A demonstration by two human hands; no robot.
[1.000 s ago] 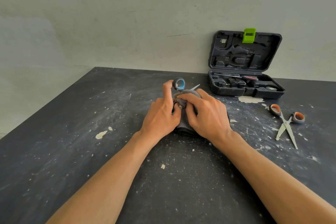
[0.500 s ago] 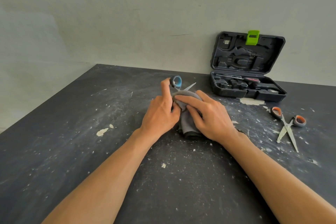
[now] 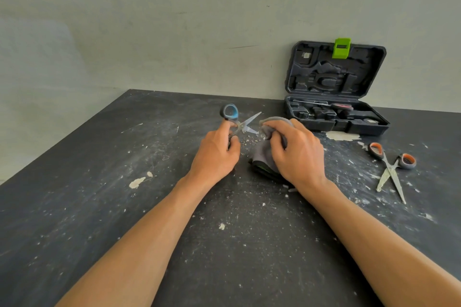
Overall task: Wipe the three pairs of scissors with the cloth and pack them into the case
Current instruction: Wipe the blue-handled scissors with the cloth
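My left hand (image 3: 215,154) grips a small pair of blue-handled scissors (image 3: 239,122) by the handles, its short blades spread open and pointing right. My right hand (image 3: 296,154) clutches a bunched grey cloth (image 3: 265,154), just right of the blade tips and apart from them. A larger pair of orange-handled scissors (image 3: 389,169) lies open on the table to the right. The open dark case (image 3: 336,117) stands at the back right against the wall, with a red-handled pair of scissors (image 3: 334,106) lying in its lower half.
The dark table (image 3: 99,194) is scuffed and strewn with white flakes and crumbs. The case lid leans on the pale wall, a green latch (image 3: 341,47) at its top. The table's left edge runs diagonally.
The cloth was wrapped over the blades before. My right hand has drawn it off to the right, baring the open blades, and the left hand has lifted the scissors slightly left.
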